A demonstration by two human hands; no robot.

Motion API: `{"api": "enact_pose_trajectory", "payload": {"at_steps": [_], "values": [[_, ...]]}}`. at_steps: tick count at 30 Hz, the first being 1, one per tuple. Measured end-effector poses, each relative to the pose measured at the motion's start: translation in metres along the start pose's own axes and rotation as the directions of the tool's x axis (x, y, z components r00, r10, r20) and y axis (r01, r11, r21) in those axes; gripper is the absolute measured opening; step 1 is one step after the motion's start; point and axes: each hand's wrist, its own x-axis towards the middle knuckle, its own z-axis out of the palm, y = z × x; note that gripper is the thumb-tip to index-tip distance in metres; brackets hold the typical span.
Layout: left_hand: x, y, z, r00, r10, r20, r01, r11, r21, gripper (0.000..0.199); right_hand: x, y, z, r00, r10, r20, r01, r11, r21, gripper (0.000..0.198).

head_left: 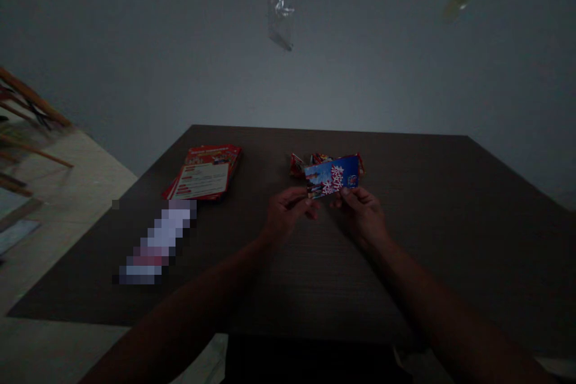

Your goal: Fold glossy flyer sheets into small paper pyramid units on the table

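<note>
Between my two hands I hold a blue printed card [332, 177] with large white and red lettering, raised above the table and slightly tilted. My left hand [288, 209] pinches its lower left corner between thumb and fingers. On the lower right edge, my right hand [362, 210] grips it with the thumb on top. Just behind the card lie shiny red wrappers [296, 165], partly hidden by it. Whether these wrappers contain anything I cannot tell.
A fanned stack of red and white printed sheets [204, 174] lies on the dark wooden table [279, 294] at the left. In front of it is a pixelated, bright oblong thing [157, 243]. A pale wall with tape [281, 12] stands behind; wooden furniture [31, 96] is at far left.
</note>
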Motion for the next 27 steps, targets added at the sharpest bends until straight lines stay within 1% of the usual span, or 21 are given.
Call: {"api": "enact_pose_trajectory", "payload": {"at_steps": [2,3,6,8,10,11,12,13,14,15,17,19,21,22,23,25,27], "values": [[0.002,-0.002,-0.002,0.993,-0.089,0.074,0.100,0.982,-0.162,0.021,0.000,0.000,0.001,1.000,0.010,0.023,-0.010,1.000,0.025,0.018],[0.003,-0.003,-0.004,0.985,-0.132,0.113,0.154,0.965,-0.215,0.022,0.000,0.000,0.001,0.999,0.014,0.048,-0.015,0.999,0.028,0.017],[0.005,-0.005,-0.007,0.944,-0.230,0.238,0.294,0.913,-0.283,0.031,-0.002,0.000,0.002,0.989,0.024,0.147,-0.026,1.000,0.014,0.016],[0.005,-0.005,-0.008,0.885,-0.303,0.353,0.404,0.877,-0.260,0.037,-0.003,0.000,0.003,0.980,0.032,0.197,-0.031,0.999,-0.005,0.015],[0.003,-0.004,-0.008,0.803,-0.391,0.450,0.516,0.834,-0.196,0.037,-0.004,-0.001,0.004,0.974,0.043,0.222,-0.038,0.999,-0.023,0.015],[0.002,-0.002,-0.008,0.765,-0.429,0.479,0.559,0.813,-0.164,0.036,-0.004,0.000,0.004,0.973,0.047,0.228,-0.042,0.999,-0.029,0.015],[0.000,0.000,-0.008,0.738,-0.457,0.495,0.589,0.795,-0.144,0.035,-0.005,0.000,0.005,0.971,0.052,0.231,-0.046,0.998,-0.035,0.016],[-0.001,0.003,-0.007,0.725,-0.474,0.501,0.606,0.784,-0.135,0.033,-0.005,0.001,0.005,0.970,0.061,0.234,-0.053,0.998,-0.037,0.018],[-0.002,0.005,-0.007,0.721,-0.480,0.500,0.613,0.779,-0.135,0.031,-0.005,0.002,0.005,0.970,0.072,0.234,-0.065,0.997,-0.034,0.021],[-0.003,0.007,-0.006,0.724,-0.481,0.493,0.611,0.779,-0.137,0.029,-0.006,0.003,0.006,0.970,0.086,0.229,-0.081,0.996,-0.028,0.024],[-0.003,0.009,-0.004,0.759,-0.470,0.452,0.581,0.801,-0.142,0.027,-0.007,0.003,0.008,0.967,0.124,0.221,-0.124,0.992,-0.011,0.029],[-0.002,0.008,-0.003,0.832,-0.431,0.348,0.505,0.850,-0.154,0.027,-0.007,0.002,0.011,0.966,0.146,0.214,-0.152,0.988,0.009,0.030],[0.001,0.004,-0.001,0.916,-0.349,0.196,0.378,0.915,-0.138,0.029,-0.007,0.000,0.013,0.967,0.134,0.217,-0.142,0.990,0.024,0.028],[0.002,0.002,-0.001,0.949,-0.291,0.119,0.304,0.948,-0.100,0.030,-0.007,-0.001,0.014,0.968,0.118,0.221,-0.128,0.991,0.030,0.028],[0.003,0.000,-0.001,0.971,-0.231,0.056,0.233,0.971,-0.043,0.031,-0.007,-0.001,0.014,0.970,0.095,0.223,-0.105,0.994,0.034,0.029],[0.003,-0.004,0.000,0.993,-0.118,-0.014,0.119,0.988,0.100,0.031,-0.007,0.000,0.011,0.970,0.065,0.235,-0.069,0.998,0.011,0.031],[0.000,-0.006,0.002,0.999,-0.036,-0.029,0.042,0.971,0.234,0.031,-0.007,0.003,0.007,0.972,0.047,0.231,-0.033,0.997,-0.063,0.025]]}}
